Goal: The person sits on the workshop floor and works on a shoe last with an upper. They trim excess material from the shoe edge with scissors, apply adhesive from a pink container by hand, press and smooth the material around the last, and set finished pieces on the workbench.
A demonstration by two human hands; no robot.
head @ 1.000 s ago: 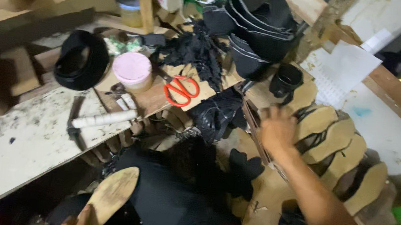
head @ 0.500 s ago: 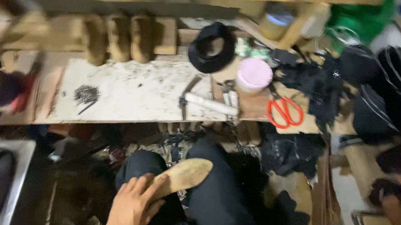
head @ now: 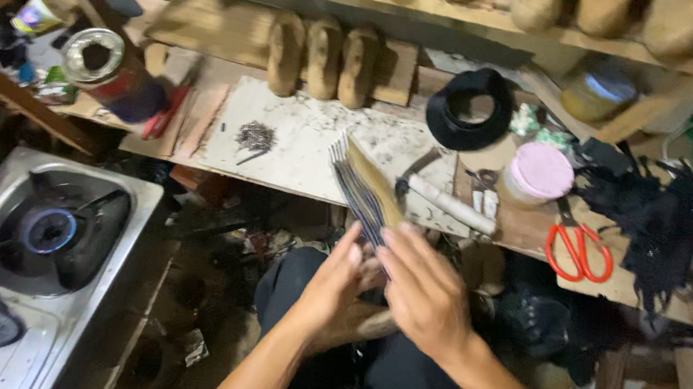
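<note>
Tan and dark flat insole pieces (head: 362, 189), stacked in a fanned bundle, stand on edge between 2 bare hands over the person's lap. Left hand (head: 334, 290) presses its open palm against the bundle's left side; right hand (head: 425, 292) curls its fingers round the right side, gripping it. Beyond the hands lies a scuffed white work board (head: 301, 139). Right of them sit a pink-lidded jar (head: 538, 173) and red-handled scissors (head: 579, 250). Far left of them stands a steel gas burner (head: 47, 230).
</note>
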